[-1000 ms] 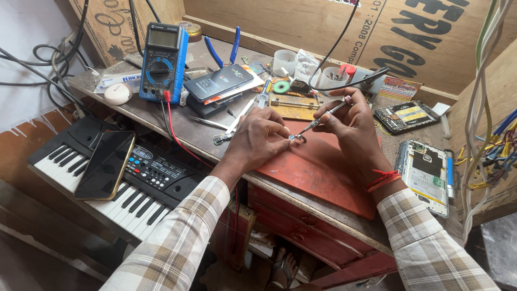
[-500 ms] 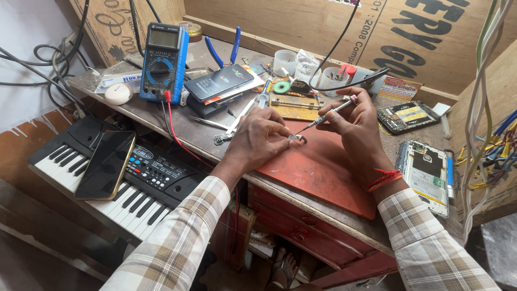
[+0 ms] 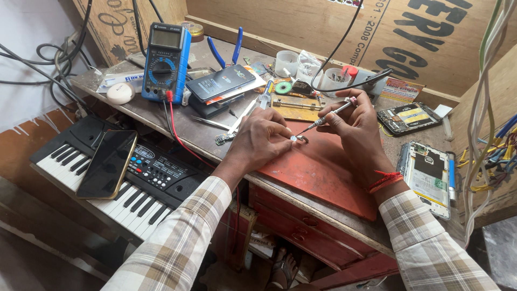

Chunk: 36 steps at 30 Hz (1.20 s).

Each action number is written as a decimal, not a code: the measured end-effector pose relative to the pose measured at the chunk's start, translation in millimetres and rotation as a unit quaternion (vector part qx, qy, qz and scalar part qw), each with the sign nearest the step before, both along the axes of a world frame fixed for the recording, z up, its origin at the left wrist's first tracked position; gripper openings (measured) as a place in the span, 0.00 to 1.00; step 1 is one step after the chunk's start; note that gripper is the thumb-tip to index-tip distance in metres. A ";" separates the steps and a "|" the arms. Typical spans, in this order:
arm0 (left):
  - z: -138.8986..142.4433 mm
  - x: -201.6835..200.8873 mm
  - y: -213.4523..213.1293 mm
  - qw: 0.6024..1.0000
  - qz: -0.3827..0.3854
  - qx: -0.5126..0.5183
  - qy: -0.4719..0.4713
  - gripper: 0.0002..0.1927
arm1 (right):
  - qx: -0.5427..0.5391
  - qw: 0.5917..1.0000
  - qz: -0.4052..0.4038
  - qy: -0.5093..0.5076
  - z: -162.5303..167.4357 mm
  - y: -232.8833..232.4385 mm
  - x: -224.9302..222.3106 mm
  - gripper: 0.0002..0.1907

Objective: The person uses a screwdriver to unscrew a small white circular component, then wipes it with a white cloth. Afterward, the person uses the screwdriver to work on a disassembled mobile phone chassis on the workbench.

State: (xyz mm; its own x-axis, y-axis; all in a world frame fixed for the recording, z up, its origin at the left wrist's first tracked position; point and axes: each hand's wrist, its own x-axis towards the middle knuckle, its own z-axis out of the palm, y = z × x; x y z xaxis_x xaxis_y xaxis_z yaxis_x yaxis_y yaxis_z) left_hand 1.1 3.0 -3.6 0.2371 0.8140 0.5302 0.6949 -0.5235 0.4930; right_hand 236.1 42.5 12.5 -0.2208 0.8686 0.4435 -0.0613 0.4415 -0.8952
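The left hand (image 3: 261, 141) pinched a small metal part (image 3: 295, 138) between thumb and fingertips, holding it just above the red mat (image 3: 323, 172) — fingers curled tight around it. The right hand (image 3: 353, 125) gripped a slim screwdriver (image 3: 326, 117) like a pen, its tip touching the part. Judging by this, the work on the part was under way, not finished: 2 opened phones (image 3: 428, 175) lay to the right, unassembled. A blue multimeter (image 3: 164, 62) stood well apart at the bench's left.
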 end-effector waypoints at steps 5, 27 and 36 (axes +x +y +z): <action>0.8 -0.8 -0.1 1.000 -0.007 0.015 -0.003 0.13 | -0.011 1.000 0.009 0.013 2.0 -2.2 -0.8 0.21; 2.4 -0.1 -2.4 0.999 0.002 0.021 -0.033 0.10 | -0.076 0.997 -0.019 0.021 -11.5 13.8 7.2 0.24; 6.7 0.1 -5.4 1.000 -0.003 0.011 -0.021 0.11 | -0.079 0.996 -0.005 0.031 -4.1 6.2 5.5 0.23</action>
State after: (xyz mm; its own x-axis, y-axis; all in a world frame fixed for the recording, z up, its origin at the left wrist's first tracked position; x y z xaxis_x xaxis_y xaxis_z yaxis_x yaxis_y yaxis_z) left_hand 1.2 -2.4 3.1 0.2183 0.8005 0.5581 0.6711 -0.5383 0.5097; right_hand 241.6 48.7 8.4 -0.1893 0.9306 0.3133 -0.1150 0.2959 -0.9483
